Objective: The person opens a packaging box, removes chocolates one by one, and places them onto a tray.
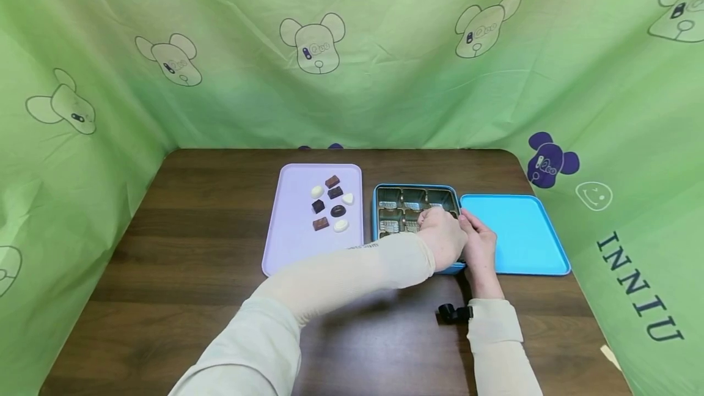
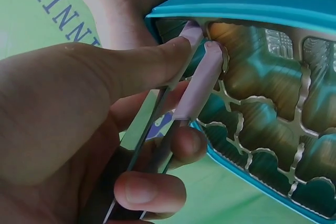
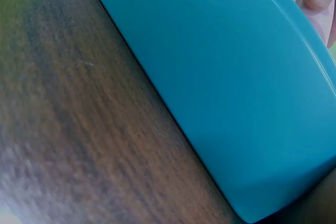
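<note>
Left grip (image 2: 79, 129): pinching tweezers (image 2: 184, 98), tips inside blue tin (image 2: 252, 3). Right grip (image 1: 480, 243): resting at tin edge, clench undeterminable.

Staged recording booth — green cartoon-bear cloth (image 1: 352, 47) walls off wooden table (image 1: 209, 261).

The head camera looked forward and down over the table (image 1: 220, 249) from above. The left wrist view sat very close to the blue box (image 2: 252, 3) — its gold insert filled the frame. The right wrist view hugged the tabletop beside that same box (image 3: 220, 77) — shared by all three.
</note>
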Demonstrator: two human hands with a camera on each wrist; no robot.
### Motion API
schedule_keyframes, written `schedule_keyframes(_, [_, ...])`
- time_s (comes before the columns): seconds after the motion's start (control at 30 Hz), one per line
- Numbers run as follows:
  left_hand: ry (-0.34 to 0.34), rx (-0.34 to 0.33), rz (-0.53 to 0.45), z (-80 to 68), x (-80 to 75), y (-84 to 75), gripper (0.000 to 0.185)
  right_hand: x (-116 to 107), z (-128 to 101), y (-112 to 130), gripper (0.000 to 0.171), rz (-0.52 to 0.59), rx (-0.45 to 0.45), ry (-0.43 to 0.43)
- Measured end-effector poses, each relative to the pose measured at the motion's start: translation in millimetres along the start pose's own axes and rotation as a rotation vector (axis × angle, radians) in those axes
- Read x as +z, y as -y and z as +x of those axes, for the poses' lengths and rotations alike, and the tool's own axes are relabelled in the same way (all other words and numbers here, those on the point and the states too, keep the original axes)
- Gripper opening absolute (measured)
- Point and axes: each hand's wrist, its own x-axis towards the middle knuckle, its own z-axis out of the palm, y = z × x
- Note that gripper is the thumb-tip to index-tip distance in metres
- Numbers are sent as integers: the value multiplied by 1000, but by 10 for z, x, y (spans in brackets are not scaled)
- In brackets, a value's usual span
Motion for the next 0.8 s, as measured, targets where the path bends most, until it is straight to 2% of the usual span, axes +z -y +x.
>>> schedule_keyframes(0.4, [35, 32, -43, 8, -29, 48, 36, -8, -2, 7, 53, -2, 17, -4])
schedule_keyframes(0.67, [-6, 45, -74, 8, -4, 93, 31, -12, 3, 4, 52, -37, -8, -7])
schedule_keyframes(0.8, [1, 55, -70, 20, -4, 95, 32, -15, 10, 4, 53, -39, -11, 2])
